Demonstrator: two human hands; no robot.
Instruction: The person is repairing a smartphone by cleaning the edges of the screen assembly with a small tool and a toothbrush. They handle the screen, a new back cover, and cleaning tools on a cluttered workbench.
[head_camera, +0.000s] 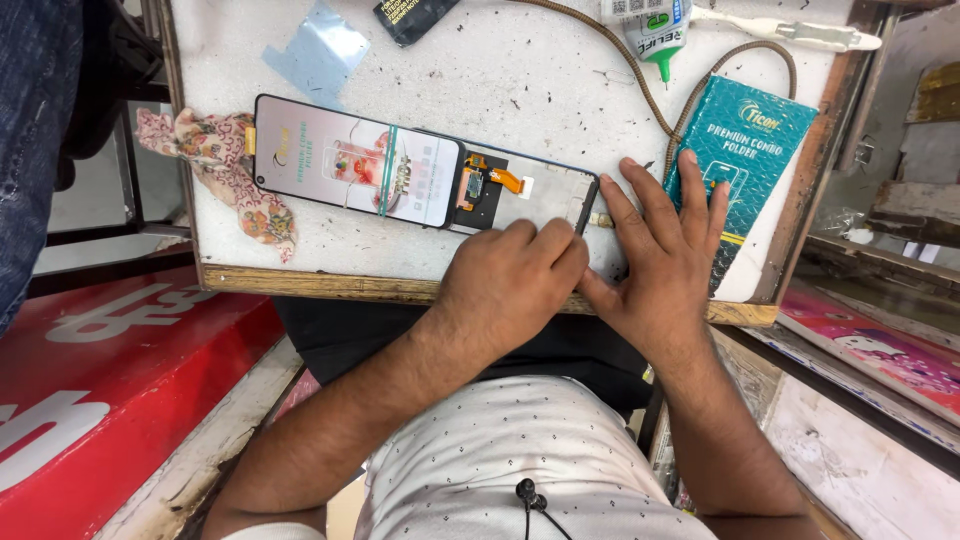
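Two hands: left hand curled on a phone frame, right hand spread flat touching the teal packet at three o'clock on the white board.

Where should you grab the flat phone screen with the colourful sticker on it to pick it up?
Probably by its two long thin edges near the left end, coming from above. The flat rectangular phone screen lies face up on the white speckled board, and that end is free. At its right end an orange ribbon cable sits exposed, with the left hand and right hand close by.

Phone repair stall.
Scuffed counter carries an opened phone, glue bottle at 1 o'clock, and a screen.
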